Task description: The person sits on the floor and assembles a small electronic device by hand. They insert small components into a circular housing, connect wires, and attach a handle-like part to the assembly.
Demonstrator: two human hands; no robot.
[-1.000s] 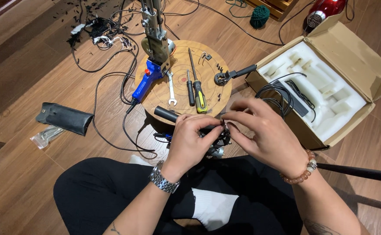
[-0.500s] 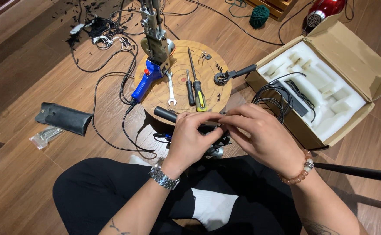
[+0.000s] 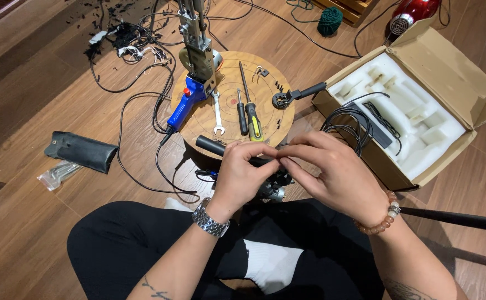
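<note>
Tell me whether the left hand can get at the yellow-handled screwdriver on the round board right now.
Probably yes. The screwdriver lies bare on the round wooden board, just beyond the left hand, with nothing between them. The hand is pinching a small part, though.

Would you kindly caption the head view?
Both hands, left hand and right hand, pinch something small beside a round wooden board.

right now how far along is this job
Done, by the look of it: the box is open with foam slots mostly bare, and screwdrivers and a wrench lie out on the round board. In hand: the left hand and right hand pinch something small together over a dark part. What is left cannot be told.
</note>
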